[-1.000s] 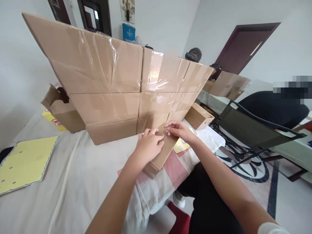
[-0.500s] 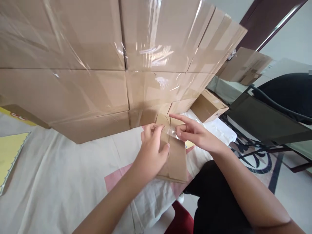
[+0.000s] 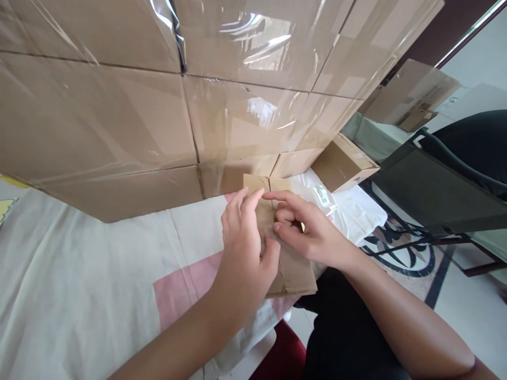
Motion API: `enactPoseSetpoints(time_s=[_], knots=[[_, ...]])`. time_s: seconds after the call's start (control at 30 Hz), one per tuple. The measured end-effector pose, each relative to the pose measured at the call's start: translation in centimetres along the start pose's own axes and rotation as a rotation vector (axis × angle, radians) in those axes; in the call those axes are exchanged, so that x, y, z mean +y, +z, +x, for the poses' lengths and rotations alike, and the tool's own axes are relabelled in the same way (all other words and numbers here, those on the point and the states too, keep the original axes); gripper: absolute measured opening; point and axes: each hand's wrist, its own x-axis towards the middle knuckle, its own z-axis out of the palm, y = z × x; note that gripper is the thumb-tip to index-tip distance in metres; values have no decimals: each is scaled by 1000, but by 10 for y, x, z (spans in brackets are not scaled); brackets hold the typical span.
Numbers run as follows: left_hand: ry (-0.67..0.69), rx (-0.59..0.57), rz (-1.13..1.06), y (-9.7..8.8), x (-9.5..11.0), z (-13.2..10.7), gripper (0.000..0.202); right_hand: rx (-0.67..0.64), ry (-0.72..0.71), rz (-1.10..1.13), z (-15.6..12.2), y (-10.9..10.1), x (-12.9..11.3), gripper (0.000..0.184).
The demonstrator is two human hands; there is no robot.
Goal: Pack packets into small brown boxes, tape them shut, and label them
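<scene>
A small brown cardboard box [image 3: 295,277] lies on the cloth-covered table in front of me, its seam running away from me. My left hand [image 3: 247,232] rests along its left side, fingers stretched and thumb apart over the top. From the right, my right hand [image 3: 301,224] reaches across the box's upper part. Its index finger is extended, the tip close to the left fingertips. The other fingers curl toward the thumb; whatever may be between them is hidden.
Behind stands a tall stack of cartons [image 3: 130,116] wrapped in clear film. An open cardboard box [image 3: 344,163] sits to the right on the white cloth [image 3: 99,258]. A dark chair [image 3: 455,184] stands further right. A yellow scalloped piece [image 3: 6,207] lies at the left edge.
My right hand has moved left over the box, its index finger now beside my left fingertips. Clear shiny film by the right hand is now out of sight. The camera view has shifted.
</scene>
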Motion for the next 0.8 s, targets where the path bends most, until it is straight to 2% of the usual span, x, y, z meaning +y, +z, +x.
enactPoseSetpoints(time_s=[0.2, 0.37, 0.53, 0.67, 0.8], knots=[[7, -34, 51, -4, 3, -1, 66, 65, -54, -107, -1, -1, 6, 48], [-5, -80, 82, -6, 5, -2, 61, 72, -21, -111, 2, 0, 8, 46], [12, -122, 70, -9, 1, 3, 48, 83, 13, -131, 4, -1, 8, 41], [-58, -178, 31, -11, -8, 11, 40, 85, 49, -190, 5, -2, 8, 37], [-146, -147, -16, -9, -14, 15, 40, 81, 93, -232, 3, -3, 5, 35]])
